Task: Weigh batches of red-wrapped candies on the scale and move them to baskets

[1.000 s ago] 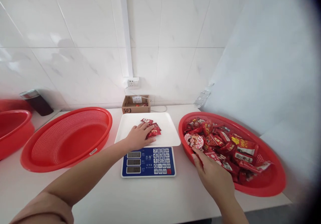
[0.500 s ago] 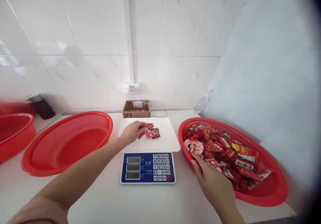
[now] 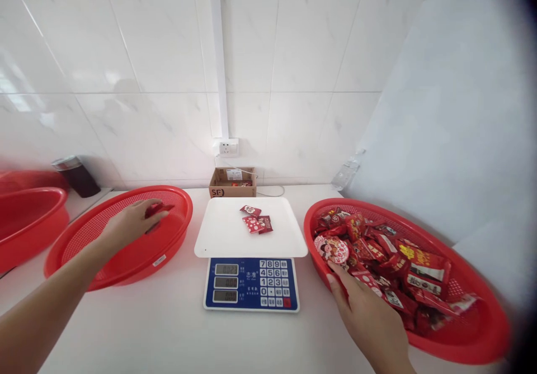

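My left hand (image 3: 132, 222) is over the left red basket (image 3: 126, 276), closed around small red snack packets (image 3: 161, 209); how many is partly hidden by the fingers. Three red packets (image 3: 254, 224) lie together on the white pan of the scale (image 3: 218, 240). At the right, my right hand (image 3: 371, 312) grips the near left rim of another red basket (image 3: 474, 349), thumb outside and fingers toward the inside. That basket holds many red snack packets (image 3: 386, 256), among them a round-faced printed one (image 3: 331, 249) just beyond the fingertips.
Behind the scale is a cardboard box (image 3: 232, 190) with a few packets inside, below a wall socket (image 3: 229, 148). A dark bottle (image 3: 78, 177) and another red tub (image 3: 33, 223) are at the far left. A clear plastic piece (image 3: 347, 173) leans in the right corner.
My left hand has left the scale pan with red packets and moved left over the left basket. Three packets stay on the pan. My right hand keeps its place at the right basket.
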